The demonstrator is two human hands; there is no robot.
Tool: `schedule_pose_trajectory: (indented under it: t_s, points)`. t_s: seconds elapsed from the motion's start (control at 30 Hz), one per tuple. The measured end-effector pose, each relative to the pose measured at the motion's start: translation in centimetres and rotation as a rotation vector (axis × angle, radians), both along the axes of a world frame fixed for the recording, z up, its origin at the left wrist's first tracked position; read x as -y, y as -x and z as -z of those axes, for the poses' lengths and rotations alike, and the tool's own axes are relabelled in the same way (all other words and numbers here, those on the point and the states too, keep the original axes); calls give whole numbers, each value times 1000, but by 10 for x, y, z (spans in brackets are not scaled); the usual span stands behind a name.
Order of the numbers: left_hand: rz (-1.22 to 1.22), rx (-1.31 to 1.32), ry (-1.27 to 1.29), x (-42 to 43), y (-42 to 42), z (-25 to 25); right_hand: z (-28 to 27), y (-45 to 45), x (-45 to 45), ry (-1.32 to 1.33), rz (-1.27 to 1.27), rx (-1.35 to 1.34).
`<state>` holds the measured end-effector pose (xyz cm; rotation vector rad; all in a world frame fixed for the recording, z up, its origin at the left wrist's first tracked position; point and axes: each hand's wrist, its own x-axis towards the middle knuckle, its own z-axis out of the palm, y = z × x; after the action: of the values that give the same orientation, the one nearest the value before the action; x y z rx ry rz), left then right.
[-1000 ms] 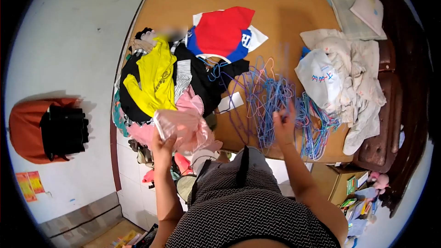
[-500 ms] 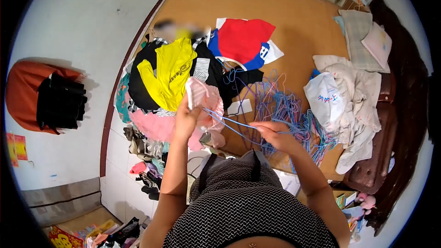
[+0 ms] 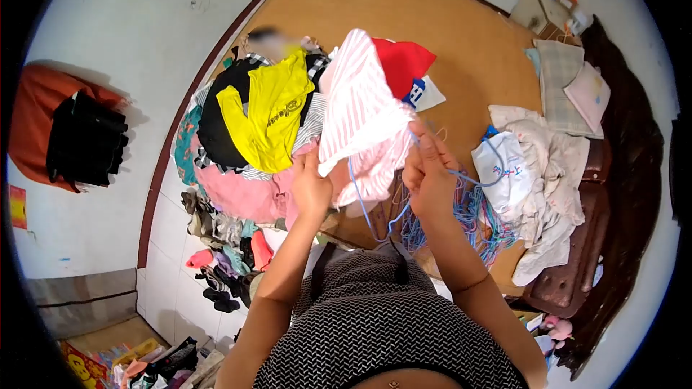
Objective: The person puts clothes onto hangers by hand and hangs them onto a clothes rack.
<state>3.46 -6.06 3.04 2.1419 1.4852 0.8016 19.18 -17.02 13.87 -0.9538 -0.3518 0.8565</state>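
Observation:
A pink-and-white striped garment [image 3: 364, 112] hangs spread out in front of me, above the bed. My left hand [image 3: 311, 186] is closed on its lower left edge. My right hand [image 3: 430, 173] is closed at the garment's right edge, gripping a blue wire hanger [image 3: 373, 225]. The hanger's hook curves out to the right of that hand, and its loop dips below the cloth. Whether the right fingers also pinch the fabric is hard to tell. Behind the garment lies a red, blue and white top [image 3: 404, 65], partly covered.
On the left of the bed [image 3: 461, 43] is a clothes pile with a yellow shirt [image 3: 277, 112] on top. Many tangled hangers [image 3: 468, 220] lie right of my hands, before a white plastic bag [image 3: 501, 169] and bedding [image 3: 551, 173]. Small clothes [image 3: 227, 274] lie on the floor.
The striped garment, bunched in my left hand before, is now raised and opened out. My right hand has moved up to its edge with the hanger, whose hook now points right.

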Motion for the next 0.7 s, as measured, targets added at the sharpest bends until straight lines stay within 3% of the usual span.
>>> schedule_pose_trajectory:
  t_s: [0.07,0.2,0.33,0.43,0.7]
  points:
    - [10,35,-58,-4,1,33,-12,-2,-5,-29,18,-12]
    - [-45,59,-21,18,-16,40,-21,-17,-23,-126,161,15]
    - [127,171,341,38,-34,28,-18,-35,-42,-229,298,79]
    - [206,205,315,46,-38,19,2,-39,-55,-179,419,231]
    - [366,6,511,62,-32,35,19,-61,-35,-212,424,33]
